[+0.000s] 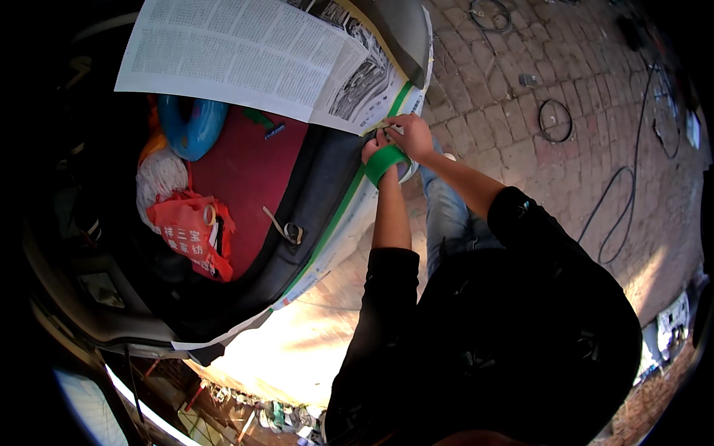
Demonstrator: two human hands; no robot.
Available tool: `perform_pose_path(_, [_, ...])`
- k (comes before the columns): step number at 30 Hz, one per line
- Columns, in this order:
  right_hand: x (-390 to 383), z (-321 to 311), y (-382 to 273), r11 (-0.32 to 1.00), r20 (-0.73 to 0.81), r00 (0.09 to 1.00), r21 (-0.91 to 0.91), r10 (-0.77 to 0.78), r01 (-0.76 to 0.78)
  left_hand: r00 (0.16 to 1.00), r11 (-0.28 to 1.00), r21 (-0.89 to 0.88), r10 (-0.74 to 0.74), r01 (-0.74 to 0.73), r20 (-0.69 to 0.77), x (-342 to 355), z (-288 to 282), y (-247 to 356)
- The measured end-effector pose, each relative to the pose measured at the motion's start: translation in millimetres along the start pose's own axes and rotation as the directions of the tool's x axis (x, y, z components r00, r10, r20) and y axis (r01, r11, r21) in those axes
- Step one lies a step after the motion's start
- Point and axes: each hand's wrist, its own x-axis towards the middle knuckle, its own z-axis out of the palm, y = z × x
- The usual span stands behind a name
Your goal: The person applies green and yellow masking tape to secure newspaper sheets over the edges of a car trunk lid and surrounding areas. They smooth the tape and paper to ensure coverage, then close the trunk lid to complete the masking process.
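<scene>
Forearms reached up to the car's open boot edge. My left hand (374, 146) wore the green tape roll (386, 162) on its wrist; my right hand (411, 134) pinched tape onto the newspaper (253, 56). Pressing flat along the green strip (338, 212) seemed best.

Left hand (374, 146) wearing green tape roll (385, 163) at wrist, right hand (411, 134) pressing newspaper (253, 56) corner. Green tape strip (335, 215) along open car trunk (245, 193) edge; red bag (190, 234) inside.

Both arms reached forward, sleeves pushed up to the elbows. The left hand (374, 149) and right hand (411, 135) met, fingers curled, knuckles nearly touching.
</scene>
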Motion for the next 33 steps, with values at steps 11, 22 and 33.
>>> perform_pose_path(11, [-8.4,-0.8,-16.2,0.975,0.022,0.997,-0.211,0.070,-0.064,0.998,0.993,0.108,0.059,-0.058,-0.010,6.5,2.8,-11.3])
perform_pose_path(22, [-7.7,10.0,-10.3,0.970,-0.101,0.981,-0.158,0.167,-0.182,0.999,0.999,-0.031,0.042,-0.042,0.019,6.3,2.9,-13.8])
perform_pose_path(33, [47.3,-17.1,9.1,0.926,0.306,0.950,-0.337,-0.060,0.168,1.000,0.999,0.039,0.017,-0.017,0.002,4.0,2.7,-10.4])
